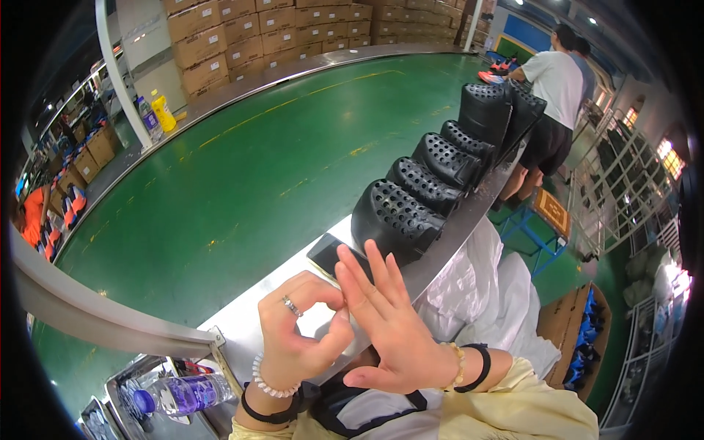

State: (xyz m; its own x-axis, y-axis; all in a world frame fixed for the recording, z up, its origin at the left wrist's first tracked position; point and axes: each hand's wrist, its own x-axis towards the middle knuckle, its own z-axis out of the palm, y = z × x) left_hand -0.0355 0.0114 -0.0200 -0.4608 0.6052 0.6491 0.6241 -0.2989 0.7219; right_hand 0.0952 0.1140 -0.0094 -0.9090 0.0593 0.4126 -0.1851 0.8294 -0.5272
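Above the metal bench (pixel 246 312), my two hands meet. My left hand (pixel 297 330), with a ring and a white beaded bracelet, has its thumb and index finger curled into a loop, tips almost together. Those tips touch the side of my right hand's index finger; whether anything small is pinched there is hidden. My right hand (pixel 396 345) is spread, its fingers stretched out and holding nothing. Just beyond the fingers lies a dark phone (pixel 334 253). Past it, a row of black clogs (pixel 400 216) with round holes stands along the bench.
A purple-capped bottle (pixel 194 394) lies in a metal tray at lower left. White sheeting (pixel 506 293) drapes beside the bench; a carton (pixel 565 323) holds blue items. Farther off are a stool (pixel 550 213), a person in a white shirt (pixel 554 84) and stacked cartons (pixel 202 51).
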